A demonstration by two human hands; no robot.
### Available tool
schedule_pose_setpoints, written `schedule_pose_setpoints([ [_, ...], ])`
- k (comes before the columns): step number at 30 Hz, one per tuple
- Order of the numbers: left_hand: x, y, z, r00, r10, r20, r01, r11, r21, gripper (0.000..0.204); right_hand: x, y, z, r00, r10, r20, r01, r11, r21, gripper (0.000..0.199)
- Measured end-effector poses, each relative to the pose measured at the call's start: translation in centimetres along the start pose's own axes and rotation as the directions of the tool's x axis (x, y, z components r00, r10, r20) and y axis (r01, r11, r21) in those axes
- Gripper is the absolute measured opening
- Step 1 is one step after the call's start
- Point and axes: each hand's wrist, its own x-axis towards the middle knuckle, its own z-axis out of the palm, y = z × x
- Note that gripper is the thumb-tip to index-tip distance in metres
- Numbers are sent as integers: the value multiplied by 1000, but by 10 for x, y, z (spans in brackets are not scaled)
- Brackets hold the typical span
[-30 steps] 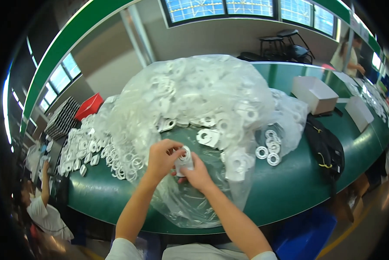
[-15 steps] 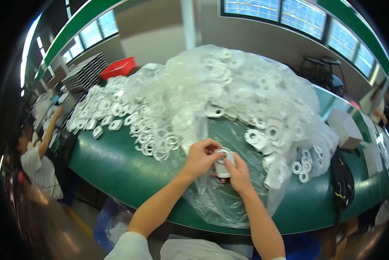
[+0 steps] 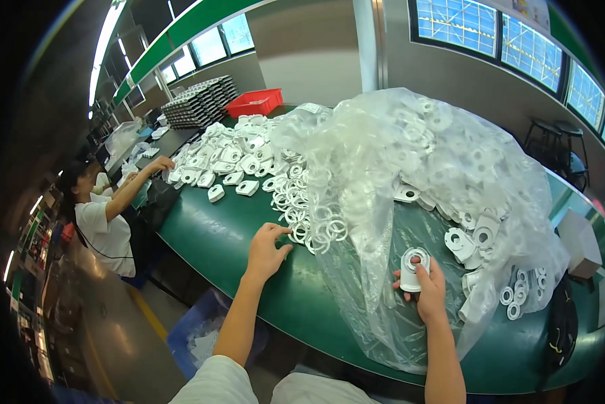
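Note:
My right hand (image 3: 429, 289) grips a white plastic housing (image 3: 410, 281) with a round opening, my thumb lying over its middle. It is held above the clear plastic sheeting on the green table (image 3: 201, 222). My left hand (image 3: 267, 254) is at the near edge of a heap of white plastic rings (image 3: 301, 214). Its index finger reaches to the rings and its thumb stands apart, with nothing visible between them. A large clear plastic bag (image 3: 370, 161) full of similar white housings covers the middle of the table.
Loose white housings (image 3: 247, 165) lie piled at the far left, before a red bin (image 3: 255, 102) and stacked trays (image 3: 201, 101). A co-worker (image 3: 104, 219) reaches toward that pile. A blue tub (image 3: 184, 337) stands below the near edge; white boxes (image 3: 577, 242) stand at right.
My left hand has let go of the housing and moved left to the rings. My right hand keeps the housing alone. The view has swung left, and the co-worker's arm has reached to the pile.

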Motion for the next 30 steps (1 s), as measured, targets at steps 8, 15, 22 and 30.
schedule_pose_setpoints([
  [8,4,0,5,988,112,103,-119,991,63,23,1,-2,2,1000,1,-6,-1,1000,-5,20],
  [15,19,-25,-11,971,230,62,-231,973,2,11,-1,4,-2,1000,12,2,-12,1000,-3,18],
  [22,56,-15,-21,983,-111,145,179,740,-649,21,-3,0,-5,999,25,22,-25,999,28,17],
  [30,55,102,42,876,165,453,235,675,-700,10,4,0,-6,999,44,13,-45,998,47,22],
])
